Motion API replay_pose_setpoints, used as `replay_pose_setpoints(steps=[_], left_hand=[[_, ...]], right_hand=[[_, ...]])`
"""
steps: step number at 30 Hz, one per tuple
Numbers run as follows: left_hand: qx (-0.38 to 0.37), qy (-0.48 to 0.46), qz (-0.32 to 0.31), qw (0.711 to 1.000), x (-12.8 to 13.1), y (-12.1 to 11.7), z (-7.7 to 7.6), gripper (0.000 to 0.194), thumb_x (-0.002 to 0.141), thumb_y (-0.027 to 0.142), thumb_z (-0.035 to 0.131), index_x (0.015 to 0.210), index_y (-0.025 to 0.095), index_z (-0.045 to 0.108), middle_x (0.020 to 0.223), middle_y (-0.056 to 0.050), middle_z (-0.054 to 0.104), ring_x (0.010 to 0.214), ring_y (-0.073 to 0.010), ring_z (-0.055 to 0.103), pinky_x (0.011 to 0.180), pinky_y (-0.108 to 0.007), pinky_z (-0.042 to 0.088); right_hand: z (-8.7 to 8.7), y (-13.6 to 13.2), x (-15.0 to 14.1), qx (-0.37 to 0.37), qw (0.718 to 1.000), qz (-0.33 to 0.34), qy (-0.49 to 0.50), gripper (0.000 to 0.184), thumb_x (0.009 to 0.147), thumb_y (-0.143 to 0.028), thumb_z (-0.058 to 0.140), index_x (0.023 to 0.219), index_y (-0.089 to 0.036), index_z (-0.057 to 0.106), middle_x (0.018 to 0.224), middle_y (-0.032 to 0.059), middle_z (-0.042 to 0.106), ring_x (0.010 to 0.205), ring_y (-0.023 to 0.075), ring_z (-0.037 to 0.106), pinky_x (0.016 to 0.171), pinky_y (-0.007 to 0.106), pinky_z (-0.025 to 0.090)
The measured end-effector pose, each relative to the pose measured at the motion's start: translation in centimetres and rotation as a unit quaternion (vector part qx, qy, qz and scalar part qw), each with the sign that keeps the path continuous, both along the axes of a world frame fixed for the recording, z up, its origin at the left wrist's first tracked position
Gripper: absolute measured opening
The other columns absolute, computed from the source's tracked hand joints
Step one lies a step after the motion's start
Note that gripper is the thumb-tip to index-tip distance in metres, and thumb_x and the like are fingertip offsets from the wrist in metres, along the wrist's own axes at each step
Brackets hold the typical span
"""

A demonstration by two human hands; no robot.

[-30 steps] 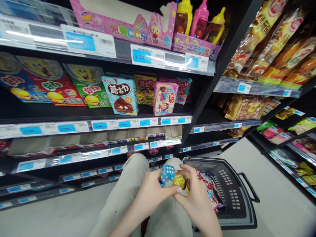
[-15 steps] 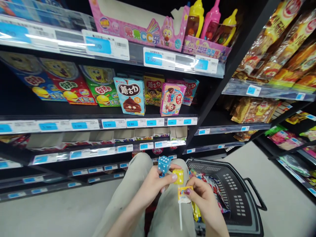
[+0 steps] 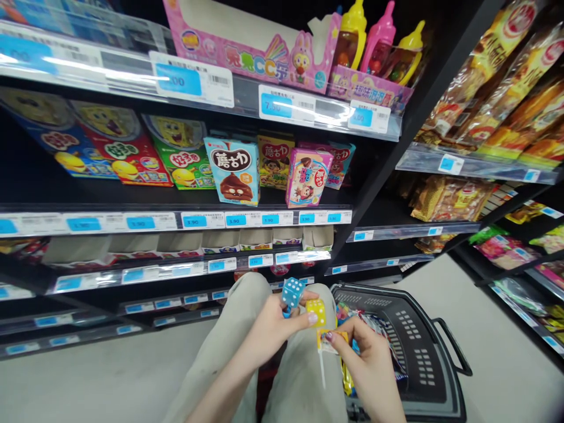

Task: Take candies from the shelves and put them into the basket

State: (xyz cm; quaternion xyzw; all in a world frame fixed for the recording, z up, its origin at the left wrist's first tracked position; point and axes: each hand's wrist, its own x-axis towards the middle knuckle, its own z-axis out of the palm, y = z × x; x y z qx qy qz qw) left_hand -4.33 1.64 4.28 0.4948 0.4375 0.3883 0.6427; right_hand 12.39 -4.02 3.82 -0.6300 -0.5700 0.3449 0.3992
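Note:
Above my knees, my left hand (image 3: 274,324) is closed around two dice-shaped lollipops. The blue dice lollipop (image 3: 292,292) rises at its knuckles. A yellow dice lollipop (image 3: 315,312) is gripped between thumb and fingers, its white stick (image 3: 322,370) pointing down. Just to the right, my right hand (image 3: 363,352) pinches a small orange-and-white label (image 3: 326,341) at the stick, right under the yellow die. Fingers hide part of that label and most of the blue lollipop's lower end.
A dark shopping basket (image 3: 459,393) with several snack packets (image 3: 374,329) stands right of my knees. Ahead are store shelves with candy boxes (image 3: 233,173), a pink display box (image 3: 255,64) and price tags. Bagged bread (image 3: 489,76) fills the right-hand shelf.
My right hand has shifted slightly, and its thumb now covers more of the label, which sits tilted. The yellow lollipop has turned a little. My left hand stays nearly in place.

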Motion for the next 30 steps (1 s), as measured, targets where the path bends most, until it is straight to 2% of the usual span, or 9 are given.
replay_pose_setpoints(steps=[6,16,19,21,23,27,30], left_hand=[[-0.031,-0.006,-0.038,0.999,-0.3,0.1,0.3,0.038,0.063,0.034,0.068,0.095,0.013,0.068,0.047,0.007,0.038,0.045,-0.0076,0.028,0.044,-0.02,0.022],[-0.041,-0.031,-0.053,0.997,-0.3,0.1,-0.1,0.035,0.065,0.037,0.067,0.09,0.013,0.064,0.06,0.004,0.044,0.046,-0.0053,0.027,0.043,-0.02,0.02],[-0.041,-0.036,-0.038,0.998,0.0,0.2,-0.4,0.034,0.063,0.04,0.068,0.081,0.013,0.06,0.059,0.004,0.045,0.045,-0.0046,0.028,0.042,-0.019,0.021],[-0.04,-0.044,-0.018,0.998,0.3,0.3,-0.7,0.035,0.063,0.043,0.068,0.076,0.013,0.056,0.059,0.005,0.044,0.044,-0.0041,0.028,0.041,-0.019,0.021],[-0.035,-0.044,0.0,0.998,0.4,0.4,-1.1,0.038,0.063,0.047,0.066,0.072,0.013,0.053,0.058,0.005,0.043,0.043,-0.0034,0.027,0.041,-0.019,0.02],[-0.018,-0.007,0.009,1.0,0.5,0.6,-1.7,0.041,0.068,0.054,0.059,0.068,0.014,0.05,0.053,0.006,0.039,0.041,-0.0034,0.025,0.04,-0.02,0.017],[-0.002,0.037,0.015,0.999,0.4,0.8,-2.1,0.041,0.069,0.055,0.058,0.068,0.014,0.05,0.051,0.006,0.038,0.04,-0.0043,0.027,0.04,-0.02,0.019]], right_hand=[[-0.4,0.0,0.5,-0.011,0.998,0.021,0.052,0.029,0.083,-0.042,0.053,0.067,-0.018,0.054,0.06,-0.0008,0.05,0.058,0.014,0.044,0.054,0.024,0.033],[-0.5,0.0,0.6,-0.06,0.99,0.03,0.123,0.03,0.085,-0.047,0.05,0.078,-0.019,0.056,0.065,-0.001,0.05,0.057,0.0122,0.044,0.05,0.022,0.034],[-0.5,-0.2,0.7,-0.062,0.988,0.03,0.136,0.027,0.085,-0.046,0.051,0.093,-0.021,0.055,0.068,-0.0014,0.05,0.06,0.013,0.047,0.052,0.022,0.038],[-0.5,-0.5,0.8,-0.066,0.988,0.054,0.127,0.032,0.085,-0.045,0.051,0.109,-0.024,0.049,0.074,-0.0012,0.051,0.064,0.0138,0.05,0.056,0.023,0.041],[-0.4,-0.8,1.0,-0.08,0.988,0.089,0.099,0.037,0.085,-0.044,0.05,0.116,-0.026,0.044,0.078,-0.0007,0.053,0.065,0.0143,0.052,0.058,0.024,0.043],[-0.2,-1.0,1.5,-0.093,0.987,0.109,0.077,0.033,0.085,-0.049,0.047,0.105,-0.023,0.052,0.079,0.0016,0.054,0.064,0.0149,0.054,0.055,0.025,0.045],[0.1,-0.9,1.5,-0.131,0.979,0.124,0.096,0.033,0.083,-0.05,0.047,0.089,-0.019,0.056,0.068,0.0003,0.053,0.052,0.0126,0.05,0.046,0.022,0.041]])
